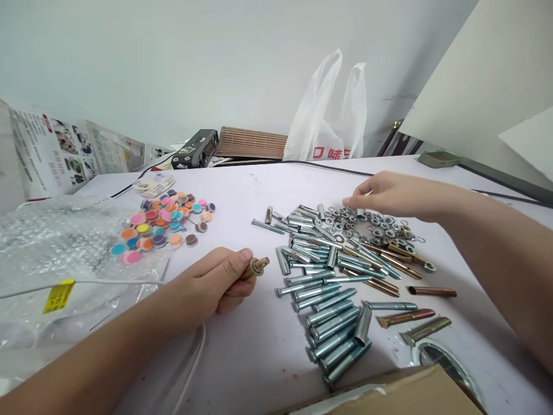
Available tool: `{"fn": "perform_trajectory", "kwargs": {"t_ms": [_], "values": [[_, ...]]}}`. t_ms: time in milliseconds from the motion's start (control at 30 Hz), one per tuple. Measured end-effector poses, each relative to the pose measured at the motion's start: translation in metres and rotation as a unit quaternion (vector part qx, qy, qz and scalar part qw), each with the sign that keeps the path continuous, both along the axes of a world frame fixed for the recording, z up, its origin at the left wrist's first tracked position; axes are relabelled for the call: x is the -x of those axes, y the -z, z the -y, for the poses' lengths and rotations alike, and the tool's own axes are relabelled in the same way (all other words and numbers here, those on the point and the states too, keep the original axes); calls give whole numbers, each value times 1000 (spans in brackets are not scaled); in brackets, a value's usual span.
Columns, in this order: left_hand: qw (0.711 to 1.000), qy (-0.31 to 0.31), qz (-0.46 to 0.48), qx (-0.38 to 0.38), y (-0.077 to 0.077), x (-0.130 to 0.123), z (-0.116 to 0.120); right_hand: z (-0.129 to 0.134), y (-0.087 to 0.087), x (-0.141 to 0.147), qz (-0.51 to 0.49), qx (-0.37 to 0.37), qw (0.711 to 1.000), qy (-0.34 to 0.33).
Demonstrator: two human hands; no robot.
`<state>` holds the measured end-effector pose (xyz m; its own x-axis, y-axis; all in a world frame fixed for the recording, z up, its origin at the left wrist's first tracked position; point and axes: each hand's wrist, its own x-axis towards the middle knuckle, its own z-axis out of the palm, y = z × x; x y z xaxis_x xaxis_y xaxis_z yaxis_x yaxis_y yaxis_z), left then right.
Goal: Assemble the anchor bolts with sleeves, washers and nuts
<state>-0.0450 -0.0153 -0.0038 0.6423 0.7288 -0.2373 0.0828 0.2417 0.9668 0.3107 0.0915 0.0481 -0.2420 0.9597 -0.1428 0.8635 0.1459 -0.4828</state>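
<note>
My left hand (227,278) is closed around a brass-coloured expansion bolt (258,266), whose threaded tip and washer stick out past the thumb towards the right. Over the far side of a pile of nuts and washers (386,227) is my right hand (382,193), fingers bent and fingertips close together. Whatever it may pinch is too small to make out. Silver bolts (332,320) and short metal sleeves (363,325) lie between the hands and nearer to me. Among them are several brass-coloured sleeves (401,265). A copper-coloured tube (432,291) lies apart at the right.
Colourful round discs (151,227) lie at the left beside clear plastic packaging (73,259). A white cable (192,369) crosses near my left forearm. In front stands a cardboard box (397,397). At the back are a white plastic bag (324,121) and a black device (196,148).
</note>
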Motion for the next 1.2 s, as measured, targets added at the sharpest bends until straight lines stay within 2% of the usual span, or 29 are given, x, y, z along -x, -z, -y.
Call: {"fn": "perform_trajectory", "kwargs": {"t_ms": [67,167,333,467,533,633,700,833,1000,1100,1200], "values": [[1000,6,2,-4,1,0,0,-2,8,2,56,27,998,-26],[1000,6,6,-1,1,0,0,-4,14,7,104,23,993,-48],[1000,12,-9,-10,1,0,1,-8,19,6,114,25,991,-60],[1000,13,-3,-5,0,1,0,-5,12,-7,92,81,986,-111],[1000,10,-7,-3,0,1,0,-5,5,-15,92,68,989,-97],[1000,4,-22,3,1,1,0,-10,-4,-27,114,12,993,-17],[1000,1,-21,7,1,1,0,-17,-5,-36,133,0,991,17],[1000,0,-11,8,1,2,1,-30,11,-52,152,4,988,-17],[1000,0,-16,7,2,1,-1,-30,30,-56,105,-17,990,-87],[1000,4,-12,4,3,1,-2,-26,25,-46,107,16,992,-69],[1000,6,-13,5,2,1,-1,-20,8,-31,150,77,985,-33]]}}
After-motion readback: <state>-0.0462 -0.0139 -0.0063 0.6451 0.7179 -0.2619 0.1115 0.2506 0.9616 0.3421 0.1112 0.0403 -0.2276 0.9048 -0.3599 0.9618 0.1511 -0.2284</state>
